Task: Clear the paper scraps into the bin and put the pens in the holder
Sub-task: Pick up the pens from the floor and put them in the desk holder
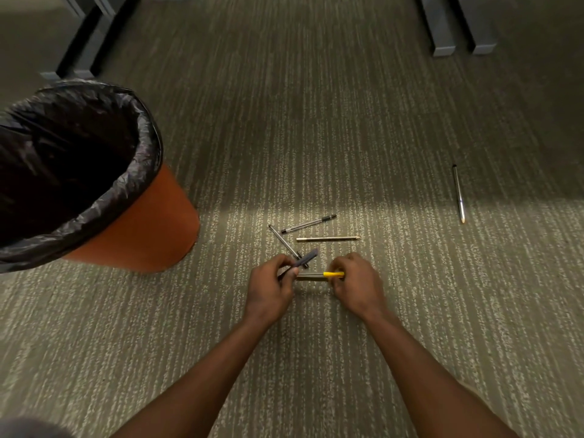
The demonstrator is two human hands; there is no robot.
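Note:
My left hand [270,287] is closed around a dark blue-grey pen [306,258] whose end sticks up to the right. My right hand [355,284] pinches the yellow end of a dark pen with a yellow cap [331,274] lying low over the carpet. Just beyond the hands lie a clear pen with a black cap [309,223], a dark slim pen [284,242] and a pale gold pen [328,238]. A silver pen [459,193] lies alone far to the right. The orange bin [148,235] with a black liner stands at the left. No holder or paper scraps show.
Grey striped carpet [316,137] covers the floor. Grey metal furniture legs stand at the top right [442,30] and top left [88,36]. A blurred grey shape sits at the bottom left corner.

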